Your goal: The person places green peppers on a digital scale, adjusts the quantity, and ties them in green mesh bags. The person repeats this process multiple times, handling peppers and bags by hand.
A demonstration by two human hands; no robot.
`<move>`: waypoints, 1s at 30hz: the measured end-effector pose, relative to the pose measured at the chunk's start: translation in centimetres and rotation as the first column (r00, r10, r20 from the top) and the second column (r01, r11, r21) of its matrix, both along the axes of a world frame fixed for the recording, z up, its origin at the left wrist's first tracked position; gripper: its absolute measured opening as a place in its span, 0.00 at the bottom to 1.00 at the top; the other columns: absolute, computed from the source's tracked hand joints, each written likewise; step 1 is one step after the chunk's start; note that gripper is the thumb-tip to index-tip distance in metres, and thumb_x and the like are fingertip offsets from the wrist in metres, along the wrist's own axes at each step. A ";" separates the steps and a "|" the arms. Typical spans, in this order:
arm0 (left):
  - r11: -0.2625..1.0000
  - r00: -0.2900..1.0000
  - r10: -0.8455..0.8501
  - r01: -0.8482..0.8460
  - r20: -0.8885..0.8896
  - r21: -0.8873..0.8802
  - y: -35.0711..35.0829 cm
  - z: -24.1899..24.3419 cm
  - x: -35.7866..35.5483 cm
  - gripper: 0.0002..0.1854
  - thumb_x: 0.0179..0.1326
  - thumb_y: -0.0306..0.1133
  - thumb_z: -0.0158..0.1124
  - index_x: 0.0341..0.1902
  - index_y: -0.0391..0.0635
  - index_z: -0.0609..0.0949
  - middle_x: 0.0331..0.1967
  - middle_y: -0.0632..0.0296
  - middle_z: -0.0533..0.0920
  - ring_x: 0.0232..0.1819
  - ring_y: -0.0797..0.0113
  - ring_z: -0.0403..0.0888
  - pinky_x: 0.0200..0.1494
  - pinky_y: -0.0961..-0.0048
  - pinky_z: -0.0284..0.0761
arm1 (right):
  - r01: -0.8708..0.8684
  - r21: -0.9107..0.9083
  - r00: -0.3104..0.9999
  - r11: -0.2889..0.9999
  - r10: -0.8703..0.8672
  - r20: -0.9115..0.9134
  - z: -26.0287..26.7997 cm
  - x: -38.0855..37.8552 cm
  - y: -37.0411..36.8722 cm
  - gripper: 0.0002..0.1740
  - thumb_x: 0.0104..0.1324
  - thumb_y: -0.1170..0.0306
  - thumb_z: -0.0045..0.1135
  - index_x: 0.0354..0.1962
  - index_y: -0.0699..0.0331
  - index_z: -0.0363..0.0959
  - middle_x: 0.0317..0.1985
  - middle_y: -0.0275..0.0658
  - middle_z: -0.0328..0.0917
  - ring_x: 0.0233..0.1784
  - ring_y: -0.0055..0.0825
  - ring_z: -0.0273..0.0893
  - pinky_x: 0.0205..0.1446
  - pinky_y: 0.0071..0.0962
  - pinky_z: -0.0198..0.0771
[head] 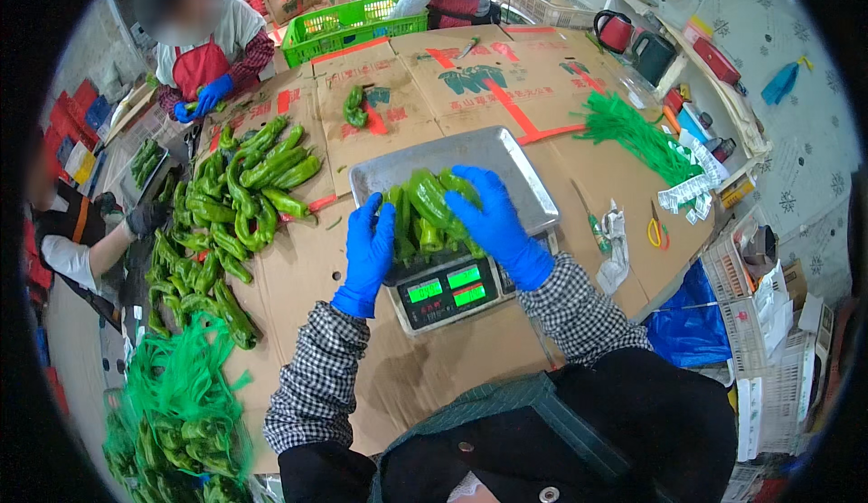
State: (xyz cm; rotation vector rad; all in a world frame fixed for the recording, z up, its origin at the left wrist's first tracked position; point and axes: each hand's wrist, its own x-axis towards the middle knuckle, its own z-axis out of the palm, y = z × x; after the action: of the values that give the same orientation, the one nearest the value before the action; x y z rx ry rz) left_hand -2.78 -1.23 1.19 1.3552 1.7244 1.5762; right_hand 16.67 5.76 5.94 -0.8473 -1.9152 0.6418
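Several long green peppers (428, 210) are bunched over the near part of a metal weighing pan (468, 150). My left hand (367, 255), in a blue glove, cups the left side of the bunch. From the right, my right hand (498, 228), gloved the same way, grips the upper peppers, which look blurred. The pan belongs to a digital scale (444, 296) with lit green displays on its near side. Parts of the fingers and the lower peppers are hidden.
A heap of green peppers (230, 208) covers the table's left side, beside green mesh nets (180, 374). Green net strips (620, 123), scissors (656, 228) and a green-handled tool (598, 233) lie rightward. Co-workers stand left and behind, near a green crate (352, 32).
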 end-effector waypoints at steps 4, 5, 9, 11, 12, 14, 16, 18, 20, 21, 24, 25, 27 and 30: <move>0.999 0.999 0.029 -0.030 0.033 0.025 -1.4 0.6 -2.4 0.21 0.64 0.40 0.56 0.56 0.41 0.74 0.49 0.59 0.76 0.49 0.70 0.72 0.51 0.76 0.68 | 0.022 -0.126 0.975 0.992 -0.049 -0.216 0.4 2.8 1.1 0.22 0.59 0.70 0.60 0.51 0.63 0.68 0.46 0.41 0.70 0.49 0.30 0.68 0.51 0.27 0.64; 1.000 0.999 0.005 -0.005 0.041 -0.014 -2.1 1.0 -3.8 0.21 0.65 0.42 0.53 0.57 0.44 0.74 0.52 0.64 0.76 0.50 0.73 0.71 0.49 0.78 0.67 | 0.025 -0.148 0.970 0.989 -0.060 -0.237 0.4 3.9 1.7 0.22 0.59 0.72 0.59 0.51 0.61 0.68 0.46 0.39 0.70 0.48 0.27 0.67 0.51 0.25 0.64; 0.995 0.987 0.102 -0.102 0.126 -0.009 -4.4 4.4 -7.0 0.21 0.65 0.42 0.53 0.56 0.41 0.74 0.51 0.60 0.77 0.51 0.71 0.72 0.53 0.74 0.66 | 0.108 -0.150 0.962 0.983 -0.141 -0.235 2.9 8.6 2.5 0.18 0.59 0.73 0.59 0.48 0.62 0.71 0.43 0.36 0.72 0.48 0.22 0.67 0.50 0.24 0.65; 0.988 0.972 0.147 -0.137 0.182 -0.064 -5.4 6.5 -7.8 0.22 0.65 0.44 0.53 0.57 0.43 0.74 0.51 0.63 0.76 0.49 0.74 0.72 0.50 0.75 0.67 | 0.185 -0.141 0.955 0.973 -0.211 -0.208 3.3 10.4 2.9 0.18 0.60 0.72 0.59 0.49 0.63 0.71 0.45 0.36 0.72 0.47 0.22 0.67 0.51 0.24 0.65; 0.988 0.968 0.156 -0.150 0.197 -0.048 -5.9 7.0 -8.3 0.23 0.65 0.46 0.53 0.57 0.44 0.74 0.51 0.65 0.76 0.49 0.75 0.72 0.49 0.76 0.67 | 0.178 -0.122 0.949 0.976 -0.203 -0.241 3.3 11.0 3.0 0.18 0.60 0.71 0.58 0.49 0.65 0.70 0.44 0.36 0.73 0.47 0.22 0.68 0.51 0.23 0.64; 0.987 0.961 0.153 -0.158 0.232 0.003 -6.4 6.8 -9.3 0.24 0.65 0.48 0.51 0.59 0.48 0.73 0.51 0.66 0.76 0.48 0.75 0.72 0.47 0.76 0.67 | 0.197 -0.160 0.950 0.967 -0.228 -0.211 3.1 11.8 2.7 0.18 0.63 0.68 0.55 0.50 0.65 0.70 0.46 0.37 0.73 0.49 0.22 0.68 0.55 0.24 0.62; 0.989 0.961 0.146 -0.146 0.236 -0.016 -6.4 6.8 -8.5 0.24 0.65 0.48 0.50 0.59 0.48 0.73 0.52 0.65 0.75 0.50 0.74 0.71 0.49 0.75 0.67 | 0.208 -0.185 0.947 0.960 -0.245 -0.206 2.3 12.2 2.8 0.18 0.62 0.70 0.56 0.49 0.65 0.70 0.44 0.35 0.73 0.46 0.21 0.68 0.50 0.22 0.65; 0.997 0.971 0.073 -0.071 0.229 -0.018 -5.6 5.0 -8.7 0.24 0.65 0.48 0.49 0.61 0.49 0.71 0.56 0.64 0.73 0.52 0.73 0.70 0.50 0.74 0.66 | 0.148 -0.266 0.953 0.953 -0.210 -0.220 1.5 11.8 2.3 0.18 0.63 0.70 0.56 0.50 0.66 0.70 0.45 0.35 0.73 0.46 0.21 0.69 0.51 0.22 0.65; 0.998 0.985 0.018 -0.006 0.173 -0.066 -3.7 4.0 -6.5 0.28 0.66 0.49 0.47 0.63 0.43 0.67 0.62 0.58 0.67 0.61 0.65 0.65 0.61 0.70 0.60 | 0.076 -0.407 0.943 0.910 -0.198 -0.266 0.8 10.5 1.9 0.18 0.64 0.70 0.55 0.51 0.67 0.69 0.45 0.36 0.73 0.47 0.20 0.69 0.53 0.22 0.66; 0.998 0.996 -0.018 0.023 0.082 -0.058 -3.4 2.4 -6.1 0.30 0.66 0.49 0.47 0.64 0.40 0.65 0.64 0.55 0.65 0.65 0.63 0.62 0.65 0.70 0.56 | 0.010 -0.466 0.950 0.885 -0.154 -0.271 0.3 8.8 1.9 0.20 0.63 0.70 0.55 0.53 0.67 0.67 0.47 0.38 0.72 0.49 0.22 0.69 0.55 0.22 0.65; 0.988 0.988 -0.106 0.118 0.115 -0.104 -0.1 1.5 0.2 0.35 0.65 0.49 0.50 0.66 0.35 0.59 0.67 0.48 0.58 0.70 0.61 0.52 0.69 0.69 0.48 | -0.119 -0.366 0.988 0.923 0.073 -0.136 -5.4 4.2 3.7 0.25 0.67 0.68 0.48 0.59 0.70 0.58 0.60 0.51 0.59 0.61 0.38 0.61 0.64 0.32 0.58; 0.985 0.989 -0.122 0.130 0.082 -0.114 -0.3 1.9 2.4 0.35 0.64 0.47 0.53 0.65 0.34 0.60 0.66 0.47 0.59 0.69 0.59 0.54 0.69 0.68 0.49 | -0.177 -0.373 0.983 0.911 0.142 -0.120 -5.6 2.5 3.2 0.31 0.64 0.63 0.52 0.60 0.70 0.57 0.59 0.54 0.60 0.63 0.40 0.60 0.65 0.34 0.56; 0.996 0.978 -0.036 0.018 -0.206 -0.089 0.9 0.2 4.8 0.35 0.62 0.44 0.57 0.65 0.33 0.60 0.65 0.48 0.61 0.68 0.58 0.55 0.68 0.67 0.51 | -0.170 -0.348 0.980 0.922 0.122 -0.155 -5.6 0.6 1.9 0.40 0.60 0.54 0.58 0.61 0.69 0.55 0.59 0.56 0.61 0.64 0.42 0.59 0.66 0.36 0.54; 0.994 0.994 -0.109 0.109 0.004 -0.025 0.7 0.0 4.7 0.34 0.61 0.39 0.59 0.65 0.35 0.59 0.65 0.49 0.61 0.67 0.59 0.57 0.67 0.68 0.53 | -0.329 -0.445 0.922 0.833 0.181 -0.342 -5.5 1.4 2.2 0.39 0.60 0.57 0.59 0.61 0.69 0.54 0.59 0.54 0.61 0.64 0.40 0.60 0.65 0.35 0.56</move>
State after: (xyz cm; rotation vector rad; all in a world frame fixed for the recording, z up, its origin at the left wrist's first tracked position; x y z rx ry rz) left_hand 1.96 -0.54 1.18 1.4094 1.6340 1.4906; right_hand 18.07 7.93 0.39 -0.7519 -1.6256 1.3937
